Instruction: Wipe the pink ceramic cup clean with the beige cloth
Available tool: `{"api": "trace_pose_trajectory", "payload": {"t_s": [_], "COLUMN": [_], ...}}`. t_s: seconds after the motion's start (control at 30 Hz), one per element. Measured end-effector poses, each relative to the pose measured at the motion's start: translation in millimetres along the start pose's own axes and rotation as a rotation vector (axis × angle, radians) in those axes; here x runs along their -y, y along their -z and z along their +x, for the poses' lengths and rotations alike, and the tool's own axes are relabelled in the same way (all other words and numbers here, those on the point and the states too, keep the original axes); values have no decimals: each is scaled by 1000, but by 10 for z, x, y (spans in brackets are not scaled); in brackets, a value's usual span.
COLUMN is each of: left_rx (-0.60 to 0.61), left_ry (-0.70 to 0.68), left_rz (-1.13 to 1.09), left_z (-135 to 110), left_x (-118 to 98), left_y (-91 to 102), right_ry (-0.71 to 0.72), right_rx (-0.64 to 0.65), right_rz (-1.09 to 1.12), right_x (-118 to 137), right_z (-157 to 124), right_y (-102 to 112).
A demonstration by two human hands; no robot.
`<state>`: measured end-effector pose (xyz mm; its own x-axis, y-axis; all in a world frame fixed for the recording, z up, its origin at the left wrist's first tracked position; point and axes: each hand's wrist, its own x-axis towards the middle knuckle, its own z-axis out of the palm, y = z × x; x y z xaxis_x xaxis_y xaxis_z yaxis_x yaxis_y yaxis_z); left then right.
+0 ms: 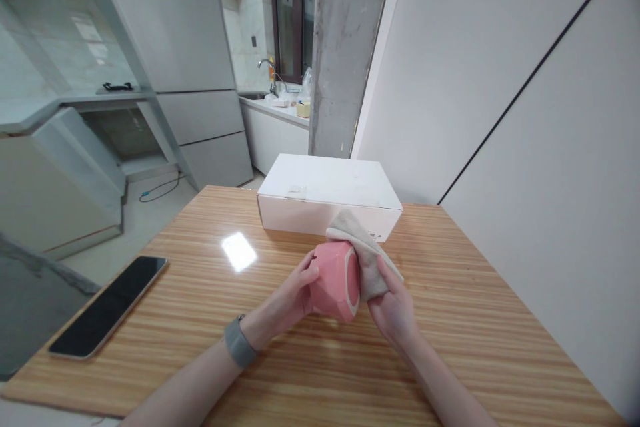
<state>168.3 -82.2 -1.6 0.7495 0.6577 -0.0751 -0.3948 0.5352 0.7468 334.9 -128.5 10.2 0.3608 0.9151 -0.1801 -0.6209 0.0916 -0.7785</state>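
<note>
A pink ceramic bowl (331, 280) with faceted sides is tipped over sideways above the table, its base with a pale foot ring facing right. My left hand (295, 290) is closed around its left side, thumb on the near wall; the bowl's mouth and inside are hidden from view. In my right hand (393, 303) is a grey-beige cloth (367, 257), bunched against the fingers and lying close by the bowl's base. Part of the cloth sticks up past the bowl, in front of the white box. Most of my right fingers are covered by the cloth.
A closed white box (325, 180) rests at the far side of the wood-grain table (475, 320). On the left edge lies a dark-screened phone (110, 307). A white wall (525, 147) borders the right; a fridge (175, 47) and sink counter (280, 123) stand beyond.
</note>
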Motion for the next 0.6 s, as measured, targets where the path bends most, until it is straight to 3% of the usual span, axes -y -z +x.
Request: {"api": "trace_pose_trajectory", "payload": {"t_s": [0.13, 0.6], "left_rx": [55, -99], "left_ry": [-34, -225], "left_rz": [103, 175], "left_z": [-12, 49], "left_x": [-36, 23], "left_y": [-21, 0], "right_ry": [3, -111], "right_rx": [-25, 31], "right_rz": [11, 81], "right_x": [10, -20], "right_z": [15, -16], "right_y": [18, -43]}}
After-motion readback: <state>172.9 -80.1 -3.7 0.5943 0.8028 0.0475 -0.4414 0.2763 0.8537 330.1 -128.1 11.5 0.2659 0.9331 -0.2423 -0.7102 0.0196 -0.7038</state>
